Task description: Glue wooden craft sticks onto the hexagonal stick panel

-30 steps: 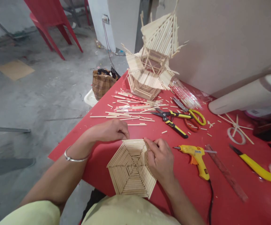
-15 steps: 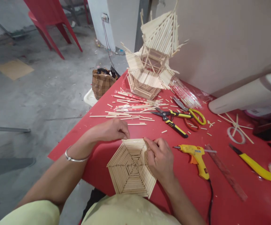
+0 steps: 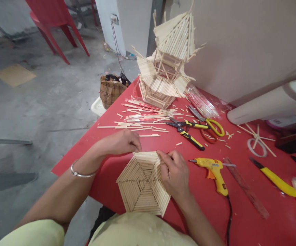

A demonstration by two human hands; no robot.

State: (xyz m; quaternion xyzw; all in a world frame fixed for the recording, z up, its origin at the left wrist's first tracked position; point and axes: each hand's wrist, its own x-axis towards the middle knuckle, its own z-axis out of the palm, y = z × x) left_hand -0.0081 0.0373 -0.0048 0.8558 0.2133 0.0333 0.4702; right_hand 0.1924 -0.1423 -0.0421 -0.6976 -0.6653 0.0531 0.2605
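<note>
A hexagonal panel of wooden sticks (image 3: 144, 191), laid in rings around a small centre, lies at the table's front edge, close against my body. My left hand (image 3: 124, 141) has its fingers pinched at the panel's far left corner, on the outermost stick. At the far right corner, my right hand (image 3: 174, 172) pinches the same edge between thumb and curled fingers and covers part of the right side. A shiny patch shows along that far edge. Just right of my right hand lies a yellow hot glue gun (image 3: 210, 166) with a glue stick in its back.
A pagoda-like stick model (image 3: 168, 68) stands at the back. Before it lie loose sticks (image 3: 137, 126), cutting pliers (image 3: 186, 131) and scissors (image 3: 209, 123). To the right are a yellow-handled knife (image 3: 278, 181), a tape ring (image 3: 256, 148) and a white tube (image 3: 265, 100).
</note>
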